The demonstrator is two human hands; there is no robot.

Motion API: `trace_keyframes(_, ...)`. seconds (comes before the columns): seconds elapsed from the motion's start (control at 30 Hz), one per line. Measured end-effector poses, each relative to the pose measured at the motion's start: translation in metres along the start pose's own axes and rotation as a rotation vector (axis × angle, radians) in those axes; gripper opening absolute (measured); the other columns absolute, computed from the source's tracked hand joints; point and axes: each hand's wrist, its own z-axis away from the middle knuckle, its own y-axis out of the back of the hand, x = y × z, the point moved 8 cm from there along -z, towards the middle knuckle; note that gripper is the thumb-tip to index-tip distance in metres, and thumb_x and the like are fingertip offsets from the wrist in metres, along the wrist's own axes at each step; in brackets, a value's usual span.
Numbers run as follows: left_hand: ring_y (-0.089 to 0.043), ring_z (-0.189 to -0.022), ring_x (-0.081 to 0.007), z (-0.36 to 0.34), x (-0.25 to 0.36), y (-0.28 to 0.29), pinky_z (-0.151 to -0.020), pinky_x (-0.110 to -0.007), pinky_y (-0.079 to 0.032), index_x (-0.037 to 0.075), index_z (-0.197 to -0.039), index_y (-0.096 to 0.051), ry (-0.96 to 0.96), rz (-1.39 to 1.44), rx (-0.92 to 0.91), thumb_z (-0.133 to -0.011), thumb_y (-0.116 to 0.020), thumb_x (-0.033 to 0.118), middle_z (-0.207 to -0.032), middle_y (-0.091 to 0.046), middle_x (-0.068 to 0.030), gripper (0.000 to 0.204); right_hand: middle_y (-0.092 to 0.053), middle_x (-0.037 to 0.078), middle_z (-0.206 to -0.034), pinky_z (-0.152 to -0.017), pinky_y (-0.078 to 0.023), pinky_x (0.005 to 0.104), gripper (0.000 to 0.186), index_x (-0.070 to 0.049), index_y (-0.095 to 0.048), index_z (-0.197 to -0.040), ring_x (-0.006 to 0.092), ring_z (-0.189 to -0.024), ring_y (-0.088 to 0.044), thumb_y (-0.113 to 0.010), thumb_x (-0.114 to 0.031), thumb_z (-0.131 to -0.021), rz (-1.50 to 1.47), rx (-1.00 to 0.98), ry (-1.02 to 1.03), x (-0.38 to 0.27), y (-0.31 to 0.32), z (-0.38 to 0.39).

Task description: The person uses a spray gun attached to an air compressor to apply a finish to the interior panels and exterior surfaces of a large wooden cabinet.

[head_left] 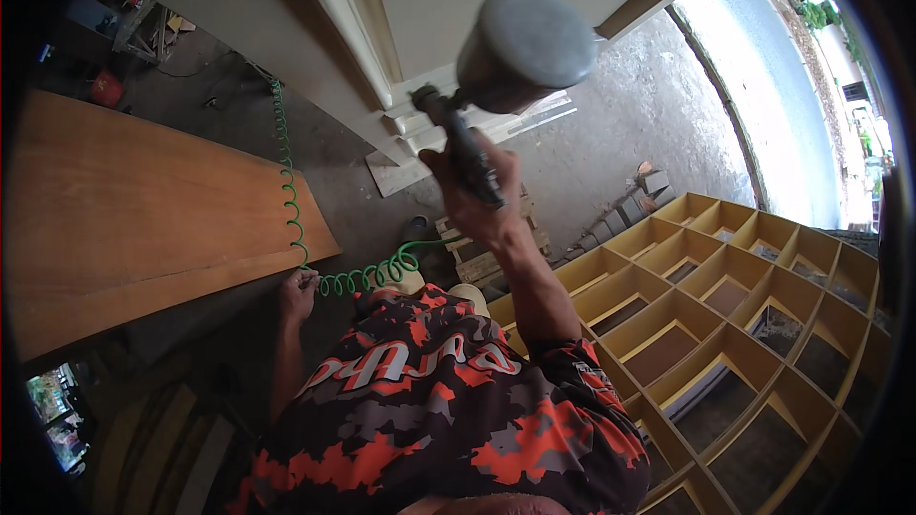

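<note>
My right hand (482, 195) is wrapped round the handle of a spray gun (468, 148), raised in front of me. A large grey paint cup (534, 43) tops the gun, and its nozzle end points left toward a pale moulded cabinet or panel (377, 38). Lower on the left, my left hand (299, 294) is closed on a green coiled air hose (367, 279). From that hand one stretch of hose runs up and away to the back; the other stretch loops right toward the gun, its end hidden behind my right arm.
A wide brown wooden board (143, 219) lies at the left, close to my left hand. A yellowish wooden grid shelf (725, 324) fills the lower right. Slatted wood (477, 262) rests on the concrete floor (649, 105). A red round object (107, 89) stands far left.
</note>
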Motion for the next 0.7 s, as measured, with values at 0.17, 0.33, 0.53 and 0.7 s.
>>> trace_keyframes(0.17,-0.075,-0.089,-0.0134,-0.006,-0.020,0.001,-0.081,-0.030,-0.058,-0.001,-0.113,-0.074,-0.035,0.018,0.018,-0.100,-0.076,0.010,-0.097,-0.079,-0.0081,0.017,-0.056,0.000,-0.060,-0.049,-0.043,0.0297,0.023,-0.003,-0.063,-0.090,0.0042,-0.056,-0.049,-0.085,-0.008,-0.093,-0.066,-0.093,0.033,-0.011,-0.039,0.016)
trace_keyframes(0.33,-0.076,-0.091,-0.0144,-0.006,-0.026,0.004,-0.083,-0.031,-0.058,-0.001,-0.112,-0.075,-0.011,-0.001,0.023,-0.099,-0.076,0.009,-0.099,-0.080,-0.0095,0.017,-0.055,0.006,-0.057,-0.048,-0.044,0.0337,0.025,-0.004,-0.063,-0.090,0.0097,-0.050,-0.051,-0.087,-0.008,-0.091,-0.064,-0.130,0.125,-0.022,-0.075,0.029)
trace_keyframes(0.53,-0.076,-0.093,-0.0151,-0.004,-0.028,0.007,-0.084,-0.031,-0.059,0.000,-0.112,-0.075,0.015,-0.036,0.015,-0.099,-0.076,0.009,-0.100,-0.080,-0.0098,0.016,-0.057,0.012,-0.061,-0.051,-0.046,0.0400,0.031,-0.003,-0.057,-0.088,0.0327,-0.050,-0.058,-0.087,-0.013,-0.091,-0.129,-0.294,0.116,-0.031,-0.103,0.039)
trace_keyframes(0.7,-0.076,-0.095,-0.0154,-0.006,-0.037,0.008,-0.085,-0.032,-0.058,0.000,-0.114,-0.075,0.026,-0.038,0.015,-0.099,-0.075,0.009,-0.102,-0.080,-0.0098,0.017,-0.060,0.015,-0.065,-0.053,-0.046,0.0429,0.033,-0.003,-0.055,-0.087,0.0370,-0.055,-0.064,-0.087,-0.013,-0.091,-0.194,-0.252,0.226,-0.041,-0.102,0.037)
